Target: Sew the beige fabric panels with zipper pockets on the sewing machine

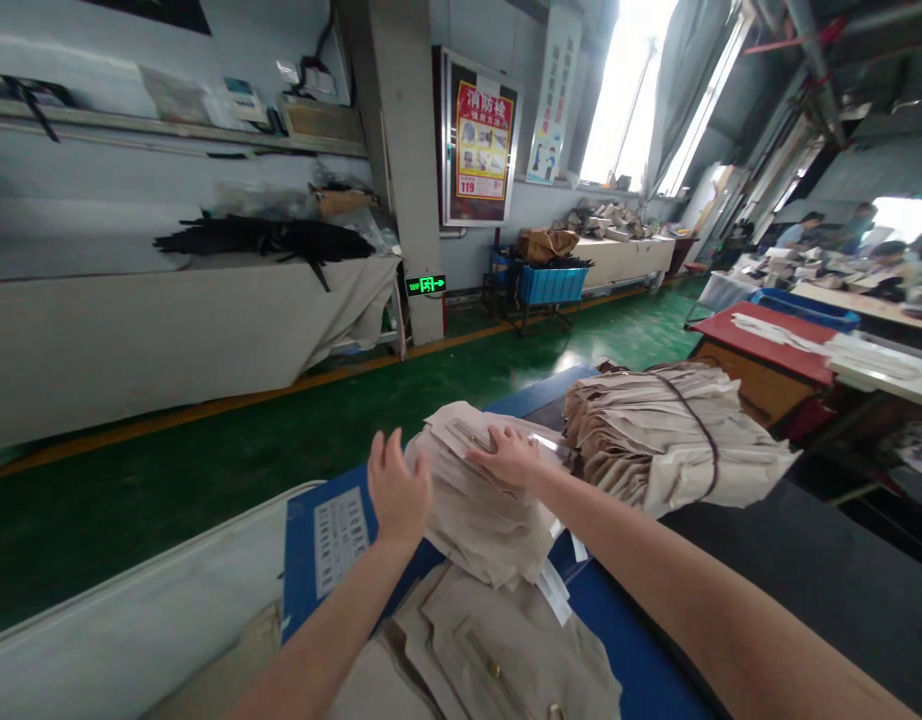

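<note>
A stack of beige fabric pieces (480, 525) lies on a blue board (618, 620) in front of me, the top piece showing a narrow zippered opening. My right hand (512, 458) rests on top of this stack with its thumb and fingers apart. At the stack's left edge, my left hand (399, 490) is raised with fingers stretched; whether it touches the cloth I cannot tell. Nearer to me lies another pile of beige fabric pieces (521, 650) with a brass zipper pull. White paper strips (555, 592) stick out between the piles.
To the right sits a thick bundle of beige pieces (678, 430) tied with a dark cord, on a black surface (813, 570). A printed sheet (341, 540) is on the board's left. Beyond are a green floor (281, 420), a blue crate (555, 285) and a red-topped table (768, 340).
</note>
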`<state>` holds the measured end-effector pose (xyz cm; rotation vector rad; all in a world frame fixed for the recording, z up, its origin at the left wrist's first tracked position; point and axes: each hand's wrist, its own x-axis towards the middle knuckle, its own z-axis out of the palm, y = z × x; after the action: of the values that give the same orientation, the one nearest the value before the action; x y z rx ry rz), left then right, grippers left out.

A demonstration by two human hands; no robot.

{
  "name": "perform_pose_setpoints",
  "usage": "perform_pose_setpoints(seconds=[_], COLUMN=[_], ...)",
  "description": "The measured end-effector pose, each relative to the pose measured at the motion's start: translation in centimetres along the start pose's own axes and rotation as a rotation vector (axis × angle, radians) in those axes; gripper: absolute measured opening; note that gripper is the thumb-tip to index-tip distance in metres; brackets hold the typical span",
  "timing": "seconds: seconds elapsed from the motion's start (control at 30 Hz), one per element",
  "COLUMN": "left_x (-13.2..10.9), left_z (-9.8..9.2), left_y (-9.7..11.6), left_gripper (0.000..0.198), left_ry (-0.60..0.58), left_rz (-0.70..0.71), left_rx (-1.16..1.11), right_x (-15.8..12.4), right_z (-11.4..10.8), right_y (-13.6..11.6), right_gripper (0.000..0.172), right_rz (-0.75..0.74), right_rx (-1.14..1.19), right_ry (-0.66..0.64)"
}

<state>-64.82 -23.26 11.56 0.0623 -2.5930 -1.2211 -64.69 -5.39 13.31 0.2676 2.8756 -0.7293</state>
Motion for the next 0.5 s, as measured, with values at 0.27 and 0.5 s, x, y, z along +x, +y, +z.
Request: perform_pose_setpoints(seconds=[0.27,0.5], left_x=[-2.6,-4.5], left_z=[4.2,-0.5], left_y=[2.8,5.0], left_gripper=[0.046,0.057], left_ry=[-0.366,-0.287], left_rz=[0.449,0.536], left_rx=[0.328,0.28], right_x=[-7.8,-29.4], right_z=[-0.6,4.9], right_y=[2.4,8.6], right_gripper=[0.048,0.042], right_rz=[-0.051,0.057], right_rx=[0.049,0.268], right_ry=[0.13,0.2])
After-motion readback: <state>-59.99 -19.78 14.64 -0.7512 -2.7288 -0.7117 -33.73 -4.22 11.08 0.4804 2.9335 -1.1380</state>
